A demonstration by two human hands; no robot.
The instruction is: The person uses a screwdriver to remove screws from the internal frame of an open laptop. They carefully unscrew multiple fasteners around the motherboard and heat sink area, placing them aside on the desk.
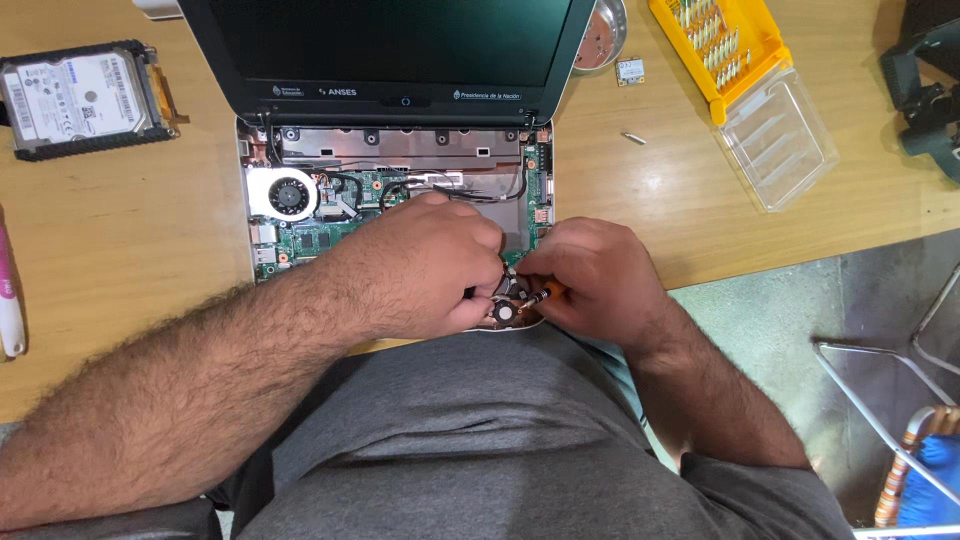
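- Grey-clothed lap (520, 440) fills the near edge, under both forearms.
- Right hand (600, 280) pinches a small orange-handled screwdriver (543, 294); left hand (430, 265) curls down beside it, bracing.
- Both work at the near right corner of the opened laptop (400, 190), fan (290, 195) far left.
- Likely loosening a screw; keeping the tip seated matters next.
- Fingers hide the screw itself.

An opened laptop (395, 150) lies on the worktop (120, 230), its screen at the far side. A hard drive (82, 97) lies to its left; a screwdriver bit case (722, 45) with its lid (778, 138) lies to its right. Both hands (430, 265) (595, 280) rest over the laptop's near edge.
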